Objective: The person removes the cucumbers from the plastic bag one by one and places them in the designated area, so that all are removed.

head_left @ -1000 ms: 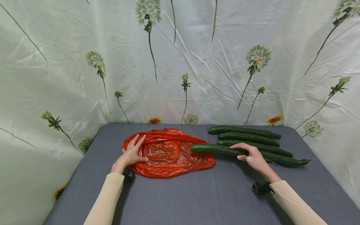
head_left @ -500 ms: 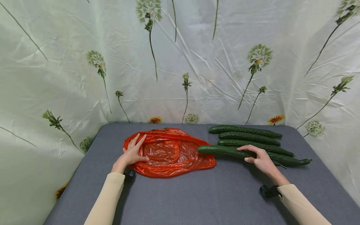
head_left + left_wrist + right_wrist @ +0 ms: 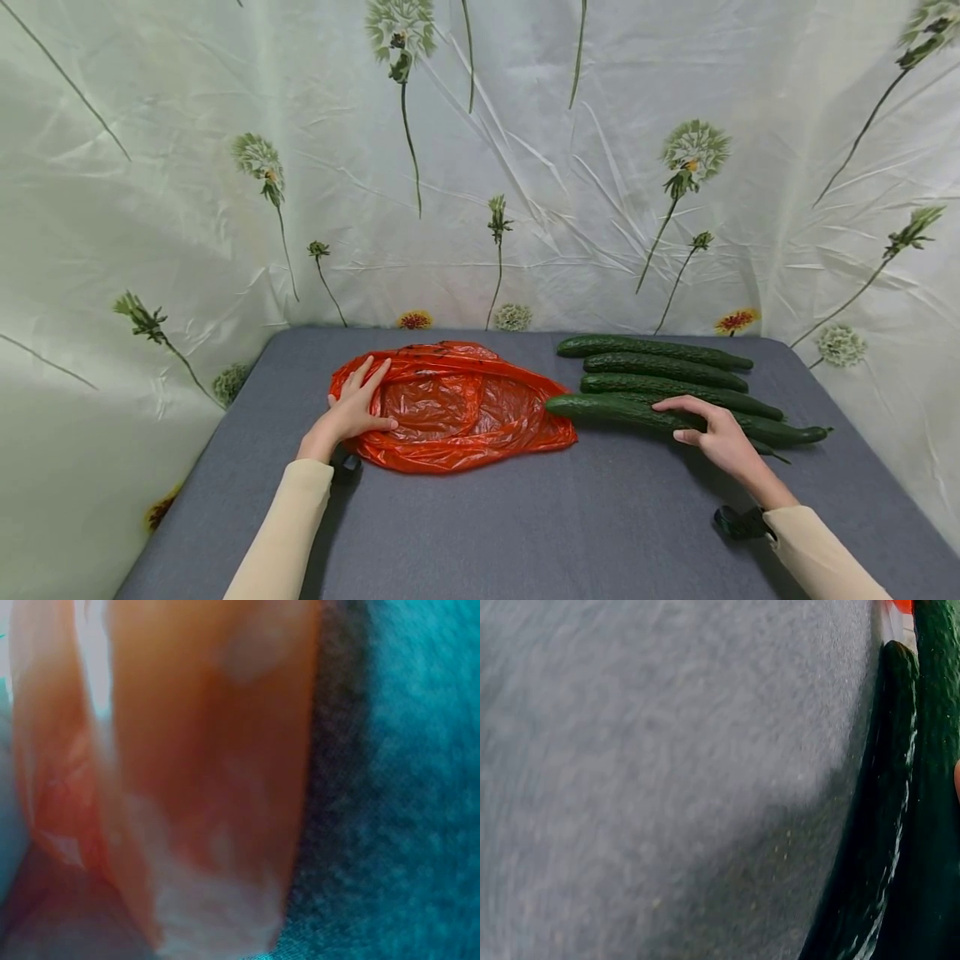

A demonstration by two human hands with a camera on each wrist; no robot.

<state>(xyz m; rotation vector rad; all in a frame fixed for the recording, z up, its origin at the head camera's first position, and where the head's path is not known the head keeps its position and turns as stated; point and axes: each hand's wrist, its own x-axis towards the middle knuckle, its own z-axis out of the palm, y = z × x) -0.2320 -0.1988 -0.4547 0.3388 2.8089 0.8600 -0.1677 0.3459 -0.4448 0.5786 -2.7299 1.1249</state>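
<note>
A red plastic bag point(image 3: 431, 410) lies spread on the table's left half, its mouth gaping. My left hand point(image 3: 349, 418) rests on the bag's left end with the fingers spread; up close in the left wrist view the bag point(image 3: 210, 750) is a blurred orange-red fold. On the right, my right hand point(image 3: 716, 437) holds a long green cucumber point(image 3: 600, 407) between thumb and fingers. That cucumber's left tip overlaps the bag's right edge in the head view. In the right wrist view the held cucumber point(image 3: 937, 697) runs beside another cucumber point(image 3: 889, 802), with a fingertip at the frame's edge.
Behind the held cucumber lie several more, including one at the back point(image 3: 652, 350) and one below it point(image 3: 663, 371), roughly parallel. A grey cloth point(image 3: 510, 533) covers the table. White flower-print curtain point(image 3: 585, 192) hangs along the back and sides.
My right hand has drawn the cucumber rightward, so its left tip has shifted from over the bag to the bag's right edge. The left hand and the bag stay put.
</note>
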